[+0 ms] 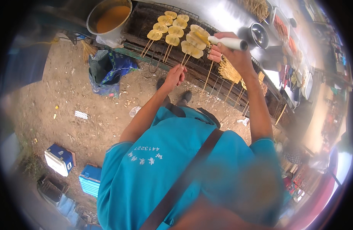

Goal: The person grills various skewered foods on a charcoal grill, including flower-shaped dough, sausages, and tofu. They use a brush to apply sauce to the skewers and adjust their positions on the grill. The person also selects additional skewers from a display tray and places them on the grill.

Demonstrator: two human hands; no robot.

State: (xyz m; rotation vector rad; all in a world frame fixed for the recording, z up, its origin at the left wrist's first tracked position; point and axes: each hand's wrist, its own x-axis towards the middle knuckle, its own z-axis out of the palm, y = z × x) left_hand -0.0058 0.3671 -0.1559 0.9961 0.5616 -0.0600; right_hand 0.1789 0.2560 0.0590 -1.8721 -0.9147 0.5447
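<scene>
My left hand (175,77) pinches the lower ends of two wooden skewers that carry pale yellow slices (192,49), perhaps potato. Those slices lie over the wire grill rack (212,28). My right hand (234,51) grips the white handle of a brush (228,42), whose yellowish bristles touch the slices. More skewered yellow slices (160,27) rest on the grill to the left. Below my right hand, a skewer with pink pieces (214,53) and a skewered bundle that looks like enoki mushrooms (228,70) sit on the rack.
A pot of orange liquid (113,18) stands at the grill's left end. Beyond the grill are a metal bowl (259,36) and trays of skewers (280,26). A blue bag (107,72) sits on the dirt ground, with two cool boxes (60,159) farther back.
</scene>
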